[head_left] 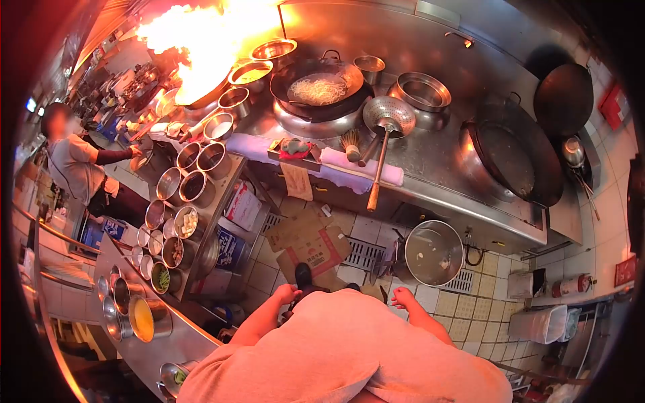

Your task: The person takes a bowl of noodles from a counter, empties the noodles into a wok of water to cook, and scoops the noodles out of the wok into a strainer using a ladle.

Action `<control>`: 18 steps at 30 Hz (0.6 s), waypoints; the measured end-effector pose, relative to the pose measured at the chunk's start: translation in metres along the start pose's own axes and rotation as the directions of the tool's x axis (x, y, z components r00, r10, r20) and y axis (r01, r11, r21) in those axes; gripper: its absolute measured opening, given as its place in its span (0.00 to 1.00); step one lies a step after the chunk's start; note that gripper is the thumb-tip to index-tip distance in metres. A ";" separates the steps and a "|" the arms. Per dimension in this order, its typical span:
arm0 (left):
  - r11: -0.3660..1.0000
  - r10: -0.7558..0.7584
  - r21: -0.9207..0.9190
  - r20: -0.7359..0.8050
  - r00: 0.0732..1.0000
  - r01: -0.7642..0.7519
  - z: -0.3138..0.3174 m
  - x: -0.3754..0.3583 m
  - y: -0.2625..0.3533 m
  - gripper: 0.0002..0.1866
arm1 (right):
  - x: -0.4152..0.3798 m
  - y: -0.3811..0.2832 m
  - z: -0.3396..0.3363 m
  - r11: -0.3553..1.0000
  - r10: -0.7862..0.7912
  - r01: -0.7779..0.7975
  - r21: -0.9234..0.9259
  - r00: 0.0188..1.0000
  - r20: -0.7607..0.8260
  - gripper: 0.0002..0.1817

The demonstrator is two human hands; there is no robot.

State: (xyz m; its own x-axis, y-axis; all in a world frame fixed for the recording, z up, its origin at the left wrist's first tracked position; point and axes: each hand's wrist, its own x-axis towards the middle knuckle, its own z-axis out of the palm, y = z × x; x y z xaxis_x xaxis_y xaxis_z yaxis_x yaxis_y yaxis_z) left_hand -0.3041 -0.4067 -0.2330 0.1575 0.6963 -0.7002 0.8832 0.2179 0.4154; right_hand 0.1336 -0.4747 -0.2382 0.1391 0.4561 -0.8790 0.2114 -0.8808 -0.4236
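Steel counter [430, 168] holds a wok [319, 84] of noodles cooking unattended; both hands, left [287, 293] and right [403, 297], hang loosely open and empty. Next, reach for the strainer [388, 115].

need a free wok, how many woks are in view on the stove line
3. One wok holds noodles at the centre burner, one large empty wok sits to its right, and one wok leans on the back wall at far right. The flames at left may hide another.
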 end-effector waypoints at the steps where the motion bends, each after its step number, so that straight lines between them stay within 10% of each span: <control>1: 1.000 0.000 0.000 -0.002 1.000 0.000 0.000 -0.001 0.000 0.13 | -0.001 -0.002 -0.001 1.000 -0.002 0.002 0.000 1.000 0.000 0.12; 3: 0.963 -0.016 -0.270 -0.037 0.999 0.005 0.000 -0.005 -0.001 0.10 | -0.002 -0.006 -0.002 1.000 0.016 -0.016 -0.006 1.000 -0.016 0.11; 18: 0.995 0.034 -0.096 0.017 0.999 -0.033 -0.006 -0.003 -0.003 0.11 | 0.008 -0.007 -0.004 1.000 -0.028 0.028 0.003 1.000 0.002 0.09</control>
State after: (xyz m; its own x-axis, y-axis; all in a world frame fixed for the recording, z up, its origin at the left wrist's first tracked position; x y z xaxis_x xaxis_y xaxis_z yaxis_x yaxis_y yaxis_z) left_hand -0.3096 -0.4058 -0.2285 0.1952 0.6918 -0.6952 0.8310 0.2597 0.4919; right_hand 0.1369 -0.4641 -0.2412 0.1312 0.4802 -0.8673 0.2122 -0.8682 -0.4486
